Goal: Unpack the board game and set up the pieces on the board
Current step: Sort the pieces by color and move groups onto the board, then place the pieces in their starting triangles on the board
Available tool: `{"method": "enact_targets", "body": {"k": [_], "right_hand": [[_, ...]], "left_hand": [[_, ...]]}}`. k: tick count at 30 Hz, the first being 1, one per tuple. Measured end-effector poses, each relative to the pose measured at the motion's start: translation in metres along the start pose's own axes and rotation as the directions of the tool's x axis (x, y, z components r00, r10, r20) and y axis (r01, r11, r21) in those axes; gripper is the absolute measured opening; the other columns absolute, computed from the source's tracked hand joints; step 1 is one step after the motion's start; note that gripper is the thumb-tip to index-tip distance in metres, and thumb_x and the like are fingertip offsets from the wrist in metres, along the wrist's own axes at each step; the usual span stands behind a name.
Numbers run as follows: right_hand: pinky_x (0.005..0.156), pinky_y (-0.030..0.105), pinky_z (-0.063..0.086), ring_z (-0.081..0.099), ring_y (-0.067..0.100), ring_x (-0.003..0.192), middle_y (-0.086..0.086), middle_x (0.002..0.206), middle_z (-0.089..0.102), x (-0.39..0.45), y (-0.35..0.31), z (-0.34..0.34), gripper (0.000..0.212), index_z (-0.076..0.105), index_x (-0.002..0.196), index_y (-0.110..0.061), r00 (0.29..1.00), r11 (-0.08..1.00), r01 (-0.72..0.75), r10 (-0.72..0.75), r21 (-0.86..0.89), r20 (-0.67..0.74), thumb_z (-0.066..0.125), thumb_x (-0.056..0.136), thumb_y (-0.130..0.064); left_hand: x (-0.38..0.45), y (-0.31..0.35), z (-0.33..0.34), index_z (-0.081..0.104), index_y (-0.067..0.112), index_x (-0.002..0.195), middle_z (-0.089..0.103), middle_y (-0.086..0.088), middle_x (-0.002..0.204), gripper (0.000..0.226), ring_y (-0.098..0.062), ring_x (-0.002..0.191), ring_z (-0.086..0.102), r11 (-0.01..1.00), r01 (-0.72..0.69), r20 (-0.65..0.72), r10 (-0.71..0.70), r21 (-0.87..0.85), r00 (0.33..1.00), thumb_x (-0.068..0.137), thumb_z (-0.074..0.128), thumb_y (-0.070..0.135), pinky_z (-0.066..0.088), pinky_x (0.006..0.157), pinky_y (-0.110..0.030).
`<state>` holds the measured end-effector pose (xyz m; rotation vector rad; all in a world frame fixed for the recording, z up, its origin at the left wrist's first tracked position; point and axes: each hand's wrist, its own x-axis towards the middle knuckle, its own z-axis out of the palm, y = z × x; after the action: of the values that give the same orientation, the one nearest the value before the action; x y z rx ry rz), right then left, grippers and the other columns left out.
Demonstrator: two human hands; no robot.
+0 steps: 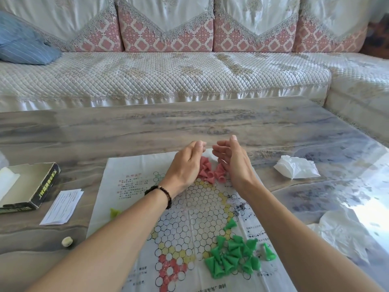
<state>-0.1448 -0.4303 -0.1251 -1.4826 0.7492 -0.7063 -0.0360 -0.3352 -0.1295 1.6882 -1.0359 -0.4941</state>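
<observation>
- So far: paper board [185,209] lies spread on the table [147,125], box [29,186] open at left; no pieces stand on circles yet.
- Pink pieces [210,172] heaped at the far point, green pieces [233,257] heaped near right.
- Left hand [185,165] and right hand [233,163] cup the pink heap — fingers relaxed, gripping nothing.
- Far table bare; crumpled bags [296,168] crowd the right.

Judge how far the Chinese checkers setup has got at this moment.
Done: the game box lies open and the paper board is spread on the table. In hand: the left hand and right hand cup the pink pegs, holding none. Left: pink and green pegs lie in loose heaps, not in the star's circles; one yellow-green peg lies at the board's left edge.
</observation>
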Motion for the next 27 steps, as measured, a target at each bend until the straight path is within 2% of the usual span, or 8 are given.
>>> {"method": "enact_targets", "body": {"k": [6, 9, 12, 14, 18, 20, 23, 27], "right_hand": [[0.109, 0.034, 0.036, 0.050, 0.017, 0.126, 0.007, 0.136, 0.054, -0.013, -0.001, 0.008, 0.054, 0.052, 0.128, -0.016, 0.998, 0.999, -0.030, 0.028, 0.044, 0.048, 0.019, 0.103, -0.050], [0.111, 0.038, 0.034, 0.049, 0.017, 0.127, 0.007, 0.138, 0.053, -0.019, -0.006, 0.004, 0.056, 0.051, 0.132, -0.014, 0.999, 0.998, -0.044, 0.044, 0.051, 0.004, 0.018, 0.103, -0.050], [0.106, 0.040, 0.041, 0.056, 0.011, 0.116, 0.002, 0.128, 0.060, -0.031, -0.010, -0.014, 0.056, 0.056, 0.127, -0.014, 0.997, 0.997, -0.031, 0.026, -0.066, -0.068, 0.021, 0.103, -0.049], [0.100, 0.040, 0.046, 0.060, 0.011, 0.107, -0.001, 0.118, 0.064, -0.045, -0.015, -0.026, 0.046, 0.061, 0.118, -0.014, 0.994, 0.991, -0.022, 0.007, -0.134, -0.112, 0.029, 0.103, -0.044], [0.087, 0.040, 0.055, 0.066, 0.016, 0.091, 0.000, 0.094, 0.071, -0.080, -0.025, -0.040, 0.023, 0.068, 0.094, -0.017, 0.989, 0.954, 0.057, -0.094, -0.296, -0.111, 0.049, 0.098, -0.029], [0.079, 0.035, 0.057, 0.066, 0.019, 0.084, 0.002, 0.088, 0.071, -0.097, -0.027, -0.045, 0.014, 0.069, 0.091, -0.020, 0.986, 0.906, 0.107, -0.149, -0.410, -0.072, 0.056, 0.095, -0.024], [0.072, 0.018, 0.052, 0.063, 0.004, 0.080, -0.010, 0.088, 0.069, -0.117, -0.030, -0.051, 0.013, 0.072, 0.092, -0.024, 0.974, 0.737, 0.217, -0.202, -0.641, 0.098, 0.064, 0.090, -0.014], [0.079, 0.026, 0.054, 0.062, 0.001, 0.082, -0.009, 0.095, 0.067, -0.123, -0.041, -0.050, 0.016, 0.075, 0.094, -0.024, 0.938, 0.502, 0.337, -0.103, -0.796, 0.332, 0.066, 0.087, -0.013]], "left_hand": [[-0.014, 0.006, -0.003, 0.040, 0.020, 0.142, 0.046, 0.000, 0.144, 0.071, -0.010, 0.132, 0.040, 0.998, 0.049, 0.161, -0.042, -0.036, 0.986, 0.090, 0.018, 0.063, 0.030, 0.111, -0.028], [-0.018, 0.013, -0.005, 0.037, 0.018, 0.143, 0.041, -0.001, 0.147, 0.069, -0.011, 0.135, 0.036, 0.998, 0.010, 0.134, -0.017, 0.057, 0.991, 0.092, 0.017, 0.060, 0.027, 0.109, -0.025], [-0.038, 0.015, -0.012, 0.032, 0.018, 0.146, 0.035, 0.000, 0.151, 0.059, -0.009, 0.135, 0.034, 0.974, -0.078, 0.099, 0.058, 0.214, 0.993, 0.098, 0.022, 0.050, 0.026, 0.107, -0.021], [-0.062, 0.014, -0.015, 0.031, 0.019, 0.146, 0.035, 0.001, 0.150, 0.051, -0.004, 0.130, 0.034, 0.942, -0.143, 0.106, 0.115, 0.305, 0.988, 0.101, 0.029, 0.043, 0.029, 0.109, -0.026], [-0.127, 0.009, -0.016, 0.028, 0.021, 0.147, 0.027, 0.009, 0.152, 0.054, -0.005, 0.138, 0.026, 0.860, -0.223, 0.160, 0.167, 0.460, 0.973, 0.098, 0.042, 0.039, 0.024, 0.111, -0.026], [-0.158, 0.008, -0.015, 0.033, 0.018, 0.145, 0.033, 0.007, 0.149, 0.051, -0.008, 0.136, 0.032, 0.835, -0.226, 0.158, 0.168, 0.501, 0.973, 0.097, 0.044, 0.034, 0.025, 0.110, -0.022], [-0.180, 0.007, -0.011, 0.040, 0.014, 0.141, 0.041, 0.002, 0.142, 0.048, -0.013, 0.131, 0.038, 0.767, -0.242, 0.163, 0.180, 0.595, 0.970, 0.097, 0.044, 0.032, 0.027, 0.108, -0.021], [-0.180, 0.007, -0.010, 0.041, 0.015, 0.141, 0.038, -0.003, 0.147, 0.048, -0.020, 0.140, 0.028, 0.705, -0.218, 0.187, 0.122, 0.675, 0.975, 0.099, 0.034, 0.037, 0.019, 0.114, -0.032]]}}
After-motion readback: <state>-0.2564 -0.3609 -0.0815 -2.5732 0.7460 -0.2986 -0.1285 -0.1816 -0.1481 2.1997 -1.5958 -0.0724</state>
